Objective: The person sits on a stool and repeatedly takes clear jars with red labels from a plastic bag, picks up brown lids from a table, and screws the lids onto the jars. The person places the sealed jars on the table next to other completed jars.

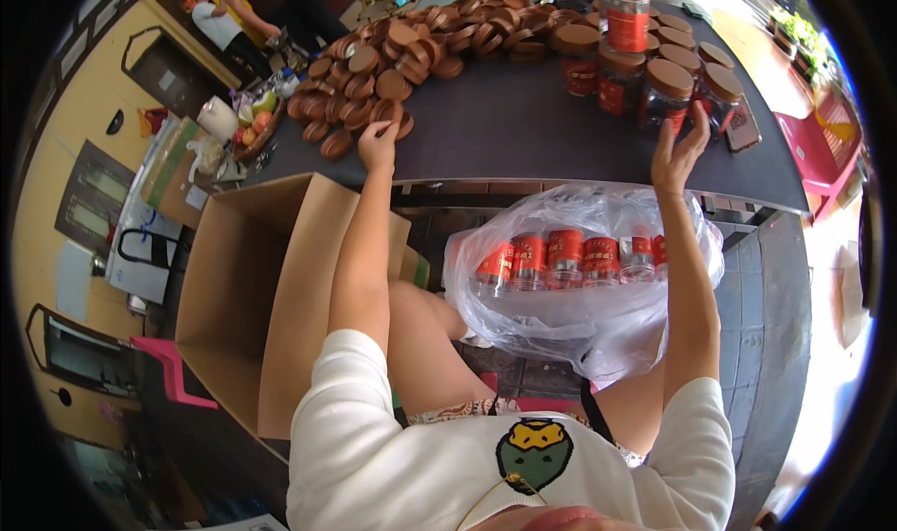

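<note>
Head view, person seated at a dark surface [523,129] that runs across the upper half of the frame.

Left hand [377,144], upper centre-left: at the near edge of a heap of brown lids [374,73]. Fingers curled down at a lid at the heap's edge; whether the grip has closed on that lid cannot be told.

Right hand [679,152], upper right: fingers spread, raised against a capped jar [667,96] with a red label. Grip is spread, touching the jar's near side, not closed round it.

Capped jars stand in a cluster at the upper right of the surface, one stacked jar [623,12] above the others. A flat dark device [745,127] lies just right of the cluster.

Below the surface edge, centre right: clear plastic bag [579,288] holding a row of uncapped jars [551,260] with red labels, between the two forearms.

Left of centre: open cardboard box [252,297], flaps up, beside the person's knee.

Upper left: a basket of fruit [257,120] beside the surface; another person [234,17] further back.
</note>
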